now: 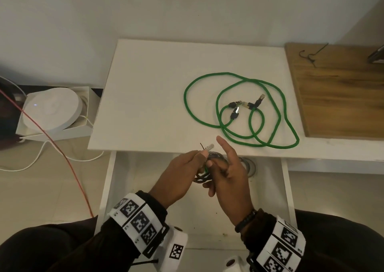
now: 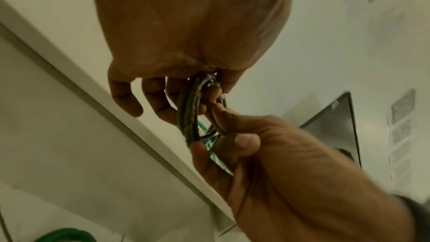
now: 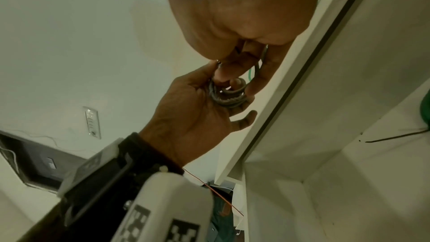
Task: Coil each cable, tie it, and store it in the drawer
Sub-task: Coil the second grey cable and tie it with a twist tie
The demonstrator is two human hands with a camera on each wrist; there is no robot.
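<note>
Both hands over the open drawer, close to the body: left hand pinching a small dark coil at its top, clear plug and a thin black tie end poking up past the thumb; right hand with lower fingers curled under the same coil, index finger pointing straight out toward the counter. Seen from the left wrist: several dark loops bunched together, held between both hands, with a thin green strand threaded among them; whether that strand is a tie or a wire, unclear. Tie apparently being worked round the bundle, not yet visibly fastened. Further back in the drawer, against its rear wall: one grey coil, seemingly already stored. Beyond, on the counter: green cable sprawled in loose overlapping loops with its plugs lying together in the middle, possibly more than one cable, neither coiled nor tied. Off to the far right, on a wooden board: a thin black tie lying loose. Judged progress: about halfway, with one coil put away, one in hand at the tying step and still to go in, green cable untouched.
</note>
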